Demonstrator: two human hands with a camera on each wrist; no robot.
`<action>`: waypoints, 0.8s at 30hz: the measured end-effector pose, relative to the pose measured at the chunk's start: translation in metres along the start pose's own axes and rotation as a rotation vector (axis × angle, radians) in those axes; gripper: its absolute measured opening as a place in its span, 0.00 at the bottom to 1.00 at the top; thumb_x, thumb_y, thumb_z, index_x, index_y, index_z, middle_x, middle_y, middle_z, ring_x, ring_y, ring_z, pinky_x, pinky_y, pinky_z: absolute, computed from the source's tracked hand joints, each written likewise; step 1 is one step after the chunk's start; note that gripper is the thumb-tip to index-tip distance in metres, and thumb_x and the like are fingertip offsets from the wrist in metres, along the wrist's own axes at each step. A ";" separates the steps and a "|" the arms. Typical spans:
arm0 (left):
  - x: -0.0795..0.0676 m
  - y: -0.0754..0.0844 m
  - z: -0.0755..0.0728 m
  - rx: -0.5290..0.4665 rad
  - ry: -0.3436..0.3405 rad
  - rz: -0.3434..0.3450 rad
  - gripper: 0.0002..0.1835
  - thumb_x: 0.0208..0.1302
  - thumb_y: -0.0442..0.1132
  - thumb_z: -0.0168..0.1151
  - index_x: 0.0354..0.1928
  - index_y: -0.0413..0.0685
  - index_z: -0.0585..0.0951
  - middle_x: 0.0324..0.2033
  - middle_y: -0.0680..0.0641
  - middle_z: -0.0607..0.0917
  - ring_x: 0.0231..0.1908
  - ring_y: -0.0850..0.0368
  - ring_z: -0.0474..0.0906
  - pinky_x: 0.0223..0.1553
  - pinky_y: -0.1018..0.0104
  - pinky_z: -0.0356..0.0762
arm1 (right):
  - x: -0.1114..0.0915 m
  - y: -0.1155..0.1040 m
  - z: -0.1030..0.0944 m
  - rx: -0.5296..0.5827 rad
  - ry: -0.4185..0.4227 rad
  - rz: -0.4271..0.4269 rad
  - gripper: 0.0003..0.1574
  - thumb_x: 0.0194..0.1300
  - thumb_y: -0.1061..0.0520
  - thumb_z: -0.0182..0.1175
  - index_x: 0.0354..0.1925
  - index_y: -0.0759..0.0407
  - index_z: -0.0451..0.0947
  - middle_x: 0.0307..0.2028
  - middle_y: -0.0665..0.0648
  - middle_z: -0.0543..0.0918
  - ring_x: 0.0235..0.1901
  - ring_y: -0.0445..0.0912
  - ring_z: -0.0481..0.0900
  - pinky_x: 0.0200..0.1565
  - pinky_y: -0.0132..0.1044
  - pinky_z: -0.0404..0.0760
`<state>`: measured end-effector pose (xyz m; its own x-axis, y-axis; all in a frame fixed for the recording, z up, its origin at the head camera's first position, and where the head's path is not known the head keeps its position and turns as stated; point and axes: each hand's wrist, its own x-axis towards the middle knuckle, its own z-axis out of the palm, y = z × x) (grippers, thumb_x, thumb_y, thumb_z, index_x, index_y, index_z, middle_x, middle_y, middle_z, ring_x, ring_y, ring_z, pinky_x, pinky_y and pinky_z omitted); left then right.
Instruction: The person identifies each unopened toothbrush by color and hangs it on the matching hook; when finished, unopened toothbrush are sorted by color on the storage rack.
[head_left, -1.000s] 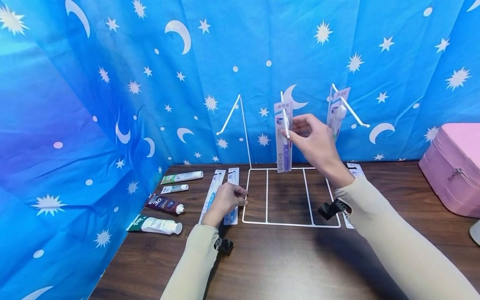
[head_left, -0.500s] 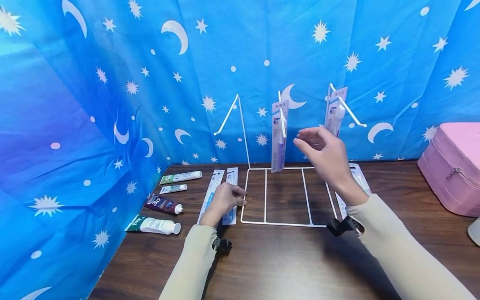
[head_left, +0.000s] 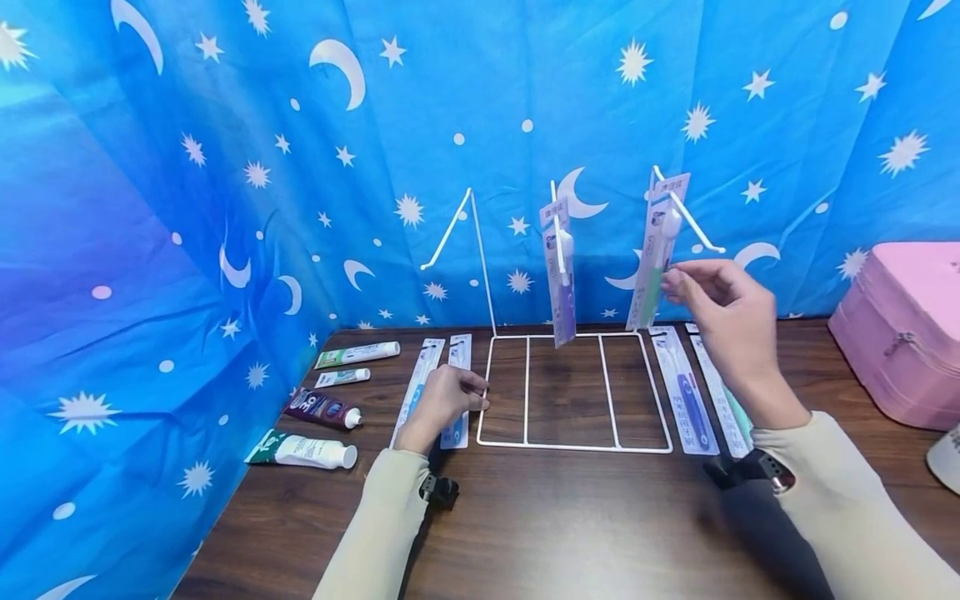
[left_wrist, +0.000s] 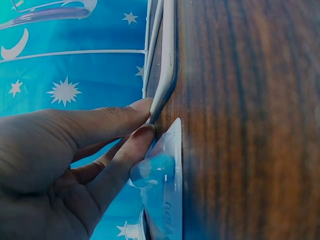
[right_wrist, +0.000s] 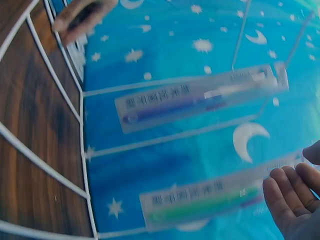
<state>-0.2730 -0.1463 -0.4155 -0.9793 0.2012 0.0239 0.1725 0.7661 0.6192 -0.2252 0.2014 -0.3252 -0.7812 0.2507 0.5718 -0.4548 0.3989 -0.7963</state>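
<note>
A white wire display rack [head_left: 573,448] stands on the wooden table with three upper hook arms. My left hand [head_left: 444,404] pinches the left side of its base wire between thumb and fingers, plain in the left wrist view. From the middle hook hangs a packaged purple toothbrush [head_left: 562,287]. A packaged green toothbrush [head_left: 654,258] hangs from the right hook, slightly tilted. My right hand [head_left: 723,312] is beside this green pack, fingers loosely bent, fingertips right at its edge. In the right wrist view the purple pack [right_wrist: 175,102] and the green pack [right_wrist: 195,202] are blurred.
Two packaged toothbrushes lie left of the rack, including a blue one [head_left: 457,433] partly under my left hand. A purple pack [head_left: 684,392] and a green pack [head_left: 738,417] lie on the right. Several toothpaste tubes [head_left: 303,450] line the left; a pink case [head_left: 900,333] stands right.
My right hand has let go of the purple toothbrush pack on the middle hook and moved right to the green pack. My left hand stays on the rack's base.
</note>
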 end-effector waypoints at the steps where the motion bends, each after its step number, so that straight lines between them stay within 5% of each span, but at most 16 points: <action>1: 0.000 0.000 0.000 -0.001 0.000 0.004 0.10 0.53 0.33 0.74 0.39 0.45 0.88 0.26 0.55 0.85 0.27 0.62 0.78 0.33 0.66 0.75 | 0.002 0.003 -0.004 0.011 0.009 0.019 0.20 0.69 0.51 0.59 0.53 0.62 0.77 0.44 0.55 0.84 0.40 0.36 0.83 0.43 0.23 0.76; 11: 0.001 -0.003 0.000 0.013 0.010 0.024 0.10 0.52 0.34 0.74 0.38 0.45 0.88 0.25 0.55 0.84 0.27 0.63 0.78 0.34 0.65 0.76 | 0.016 0.057 -0.029 0.023 0.103 0.209 0.23 0.67 0.49 0.62 0.54 0.61 0.77 0.41 0.50 0.82 0.39 0.38 0.82 0.40 0.22 0.76; 19: 0.001 -0.003 0.000 0.012 0.016 0.034 0.10 0.52 0.34 0.74 0.38 0.45 0.88 0.25 0.54 0.84 0.26 0.63 0.78 0.34 0.65 0.75 | 0.014 0.091 -0.040 -0.194 -0.058 0.397 0.36 0.66 0.36 0.56 0.58 0.62 0.74 0.47 0.54 0.77 0.34 0.35 0.79 0.37 0.24 0.75; 24: 0.002 -0.003 0.000 0.007 0.011 0.033 0.10 0.52 0.34 0.74 0.38 0.45 0.87 0.25 0.54 0.84 0.27 0.62 0.78 0.34 0.65 0.75 | 0.012 0.109 -0.041 -0.263 -0.153 0.480 0.41 0.66 0.34 0.54 0.61 0.64 0.71 0.55 0.66 0.74 0.45 0.54 0.80 0.44 0.43 0.74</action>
<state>-0.2754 -0.1484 -0.4172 -0.9741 0.2198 0.0533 0.2058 0.7635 0.6121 -0.2665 0.2839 -0.3971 -0.9362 0.3350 0.1066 0.0735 0.4830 -0.8725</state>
